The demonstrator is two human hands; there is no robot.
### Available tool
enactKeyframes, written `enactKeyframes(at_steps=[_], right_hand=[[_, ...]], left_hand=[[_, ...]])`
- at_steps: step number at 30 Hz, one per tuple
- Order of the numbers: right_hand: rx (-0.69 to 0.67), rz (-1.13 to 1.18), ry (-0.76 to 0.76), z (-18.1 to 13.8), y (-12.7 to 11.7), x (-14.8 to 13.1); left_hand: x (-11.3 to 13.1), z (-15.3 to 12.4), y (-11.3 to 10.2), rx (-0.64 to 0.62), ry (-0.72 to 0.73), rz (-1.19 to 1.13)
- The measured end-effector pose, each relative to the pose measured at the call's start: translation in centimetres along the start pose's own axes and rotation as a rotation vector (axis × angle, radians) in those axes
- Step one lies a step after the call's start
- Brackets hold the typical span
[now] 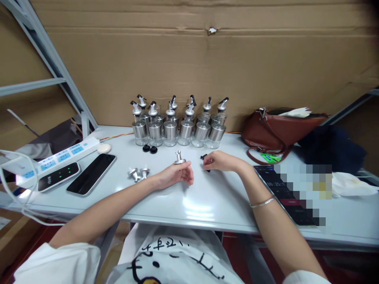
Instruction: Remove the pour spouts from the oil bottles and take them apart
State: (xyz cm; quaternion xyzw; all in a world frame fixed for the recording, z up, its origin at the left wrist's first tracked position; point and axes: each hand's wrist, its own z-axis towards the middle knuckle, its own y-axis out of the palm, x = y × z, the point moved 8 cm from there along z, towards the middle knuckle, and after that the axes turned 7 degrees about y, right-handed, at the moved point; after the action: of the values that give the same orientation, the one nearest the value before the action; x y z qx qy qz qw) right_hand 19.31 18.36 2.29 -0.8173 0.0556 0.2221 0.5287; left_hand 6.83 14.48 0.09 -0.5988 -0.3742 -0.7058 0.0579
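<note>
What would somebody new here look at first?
Probably the crowd of shiny bottles at the back of the table. Then the big reddish-brown bag to their right. In front, the left hand holds a metal spout, and the right hand a small black piece.

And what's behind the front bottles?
More bottles! Their spouts peek over the front row, and cardboard stands behind them all. The back bottles' lower parts are mostly covered, so I can't see those.
</note>
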Motion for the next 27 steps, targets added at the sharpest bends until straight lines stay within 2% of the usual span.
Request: enactKeyframes(at_steps=[3, 6, 9, 11, 13, 16, 20, 22, 25, 27], right_hand=[[0.016, 0.014, -0.011, -0.2, -0.5, 0.1], [0.146, 0.079, -0.051, -0.5, -1.7, -0.7], [0.226, 0.268, -0.205, -1.1, -2.2, -3.2], [0.201, 0.401, -0.319, -1.5, -1.7, -5.3], [0.178, 0.463, -0.369, -1.6, -0.7, -7.0], [0.219, 0.487, -0.353, -1.2, 0.5, -8.5], [0.328, 0.529, -0.326, -1.0, 1.1, -8.9], [0.323, 0.552, -0.375, -1.4, 1.1, -9.5], [0.288, 0.578, -0.492, -2.6, 0.8, -10.8], [0.297, 0.558, -0.56, -3.5, 0.5, -11.5]], left_hand=[[0.0, 0.0, 0.0, 0.009, 0.002, 0.007], [0.0, -0.1, -0.1, 0.004, 0.012, 0.029], [0.0, -0.1, 0.2, -0.059, 0.01, 0.06], [0.0, -0.2, 0.6, -0.109, 0.004, 0.094], [0.0, -0.2, 0.8, -0.121, -0.004, 0.124], [-0.1, -0.1, 0.7, -0.079, -0.003, 0.169], [0.2, -0.1, 0.6, -0.034, 0.011, 0.271], [-0.2, -0.4, 1.3, -0.111, -0.061, 0.28], [-0.9, -1.7, 3.6, -0.376, -0.236, 0.128], [-0.8, -2.6, 4.8, -0.511, -0.299, 0.038]])
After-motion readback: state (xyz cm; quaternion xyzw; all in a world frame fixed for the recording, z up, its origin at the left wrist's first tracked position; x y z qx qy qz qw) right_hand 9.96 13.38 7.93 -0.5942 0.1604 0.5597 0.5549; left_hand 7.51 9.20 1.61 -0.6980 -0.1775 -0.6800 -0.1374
